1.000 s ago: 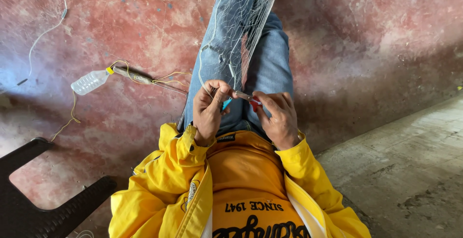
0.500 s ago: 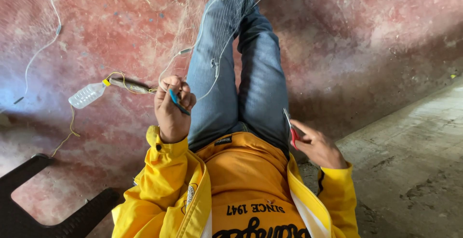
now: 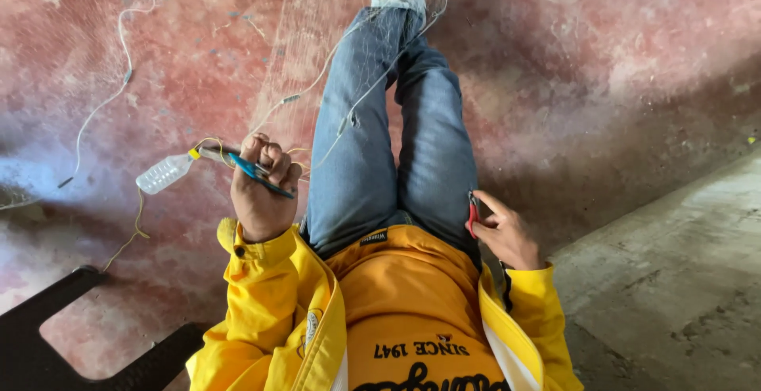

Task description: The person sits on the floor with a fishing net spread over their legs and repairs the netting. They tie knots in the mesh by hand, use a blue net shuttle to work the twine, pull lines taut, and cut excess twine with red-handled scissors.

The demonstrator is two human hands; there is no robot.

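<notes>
I sit with my legs in blue jeans (image 3: 396, 137) stretched out over a red floor. A fine, pale fishing net (image 3: 317, 66) lies across my legs and the floor beyond them. My left hand (image 3: 261, 189) is raised beside my left thigh, fingers closed on a slim blue netting needle (image 3: 258, 173) with net strands running from it. My right hand (image 3: 503, 232) rests by my right hip and grips a small red tool (image 3: 473, 213), of which only the tip shows.
A clear plastic bottle (image 3: 164, 174) with a yellow cap lies on the floor to the left, near a yellow cord (image 3: 135, 228). A white rope (image 3: 119, 50) trails at upper left. A dark chair frame (image 3: 55, 335) is at lower left; grey concrete (image 3: 674, 280) lies right.
Both hands were together over my lap on the net. They have drawn apart: the left swung out left with the blue needle, the right dropped to my hip with the red tool.
</notes>
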